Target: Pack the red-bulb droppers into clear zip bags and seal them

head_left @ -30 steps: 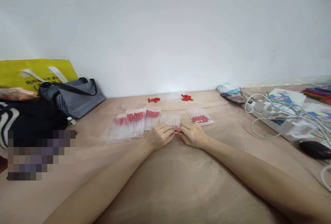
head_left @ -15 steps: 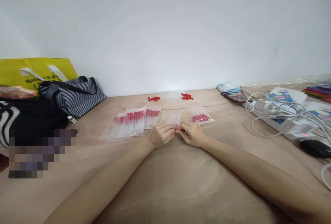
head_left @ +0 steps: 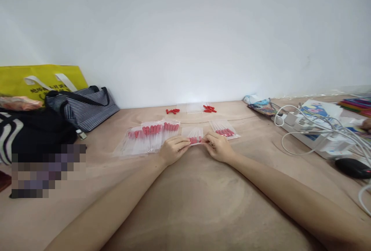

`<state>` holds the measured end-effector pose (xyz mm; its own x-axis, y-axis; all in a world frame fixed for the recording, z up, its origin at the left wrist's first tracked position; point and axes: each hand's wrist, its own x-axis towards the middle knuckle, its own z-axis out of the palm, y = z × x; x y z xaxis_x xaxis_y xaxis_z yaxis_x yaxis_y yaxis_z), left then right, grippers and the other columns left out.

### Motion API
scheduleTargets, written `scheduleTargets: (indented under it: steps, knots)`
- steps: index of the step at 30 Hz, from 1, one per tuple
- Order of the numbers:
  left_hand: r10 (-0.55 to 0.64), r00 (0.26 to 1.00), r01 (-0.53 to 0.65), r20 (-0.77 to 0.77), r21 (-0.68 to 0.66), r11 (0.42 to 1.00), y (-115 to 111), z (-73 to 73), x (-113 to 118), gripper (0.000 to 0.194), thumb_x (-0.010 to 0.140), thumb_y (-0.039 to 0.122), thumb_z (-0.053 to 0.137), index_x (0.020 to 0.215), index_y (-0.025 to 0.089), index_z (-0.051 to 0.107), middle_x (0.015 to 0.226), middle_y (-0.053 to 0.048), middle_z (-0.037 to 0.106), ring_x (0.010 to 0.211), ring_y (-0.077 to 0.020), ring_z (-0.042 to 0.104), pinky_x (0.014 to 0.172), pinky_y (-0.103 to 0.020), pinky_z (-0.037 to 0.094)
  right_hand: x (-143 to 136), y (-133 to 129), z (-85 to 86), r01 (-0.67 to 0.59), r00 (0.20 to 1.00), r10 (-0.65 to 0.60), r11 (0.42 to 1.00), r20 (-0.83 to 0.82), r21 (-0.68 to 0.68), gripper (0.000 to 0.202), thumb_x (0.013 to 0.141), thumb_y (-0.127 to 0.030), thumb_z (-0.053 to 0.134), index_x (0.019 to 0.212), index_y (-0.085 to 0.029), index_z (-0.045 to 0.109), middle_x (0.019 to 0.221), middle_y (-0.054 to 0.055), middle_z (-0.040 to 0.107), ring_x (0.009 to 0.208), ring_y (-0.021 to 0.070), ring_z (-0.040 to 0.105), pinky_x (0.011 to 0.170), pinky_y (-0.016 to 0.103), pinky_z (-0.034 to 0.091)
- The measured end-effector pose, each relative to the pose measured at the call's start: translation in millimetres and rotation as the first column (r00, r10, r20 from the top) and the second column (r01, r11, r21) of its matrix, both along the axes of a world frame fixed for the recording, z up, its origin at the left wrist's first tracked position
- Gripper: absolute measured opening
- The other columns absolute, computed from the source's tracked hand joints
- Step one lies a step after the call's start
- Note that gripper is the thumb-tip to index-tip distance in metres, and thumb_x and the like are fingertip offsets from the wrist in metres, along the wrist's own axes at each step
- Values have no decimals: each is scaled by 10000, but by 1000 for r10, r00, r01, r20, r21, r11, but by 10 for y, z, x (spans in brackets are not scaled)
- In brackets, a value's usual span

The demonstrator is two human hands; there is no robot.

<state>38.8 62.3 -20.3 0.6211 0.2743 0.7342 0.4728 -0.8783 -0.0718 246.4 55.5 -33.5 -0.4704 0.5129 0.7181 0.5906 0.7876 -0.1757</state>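
Observation:
My left hand and my right hand pinch the two near corners of a small clear plastic bag that holds several thin droppers with red bulbs, lying on the wooden table. To the left lie more filled bags, overlapping. Another filled bag lies just right of my hands. Near the wall sit loose red bulbs, a second small group of red bulbs and clear tubes.
A striped bag, a yellow bag and dark cloth stand at the left. At the right are a power strip with white cables, printed booklets, a black mouse and coloured pencils.
My hands have spread slightly apart along the bag's near edge, so the red bulbs inside now show between them. The view has barely shifted.

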Motion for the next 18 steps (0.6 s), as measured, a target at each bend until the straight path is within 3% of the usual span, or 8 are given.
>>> scheduleTargets:
  steps: [3, 10, 18]
  knots:
    - [-25, 999, 25, 38, -15, 1000, 13, -8, -28, 106, 801, 171, 522, 802, 151, 626, 791, -44, 672, 750, -136, 628, 692, -265, 529, 25, 11, 9, -27, 1000, 27, 1000, 4, -4, 83, 802, -150, 459, 797, -177, 538, 765, 37, 573, 715, 131, 524, 606, 231, 398]
    - [-42, 996, 44, 79, -22, 999, 3, -7, -2, 129, 811, 181, 513, 799, 153, 639, 773, -42, 671, 739, -131, 630, 674, -261, 543, 0, 17, 0, -15, 989, -18, 975, 148, 221, 161, 836, -168, 428, 819, -186, 587, 780, 42, 593, 712, 138, 509, 588, 249, 374]
    - [-26, 996, 28, 80, -34, 999, -5, -12, 7, 109, 797, 195, 548, 829, 158, 645, 795, -36, 678, 753, -134, 630, 694, -269, 543, 24, 75, -22, -41, 976, -36, 939, 217, 341, 236, 831, -98, 360, 813, -157, 588, 753, 51, 588, 672, 139, 489, 557, 252, 367]
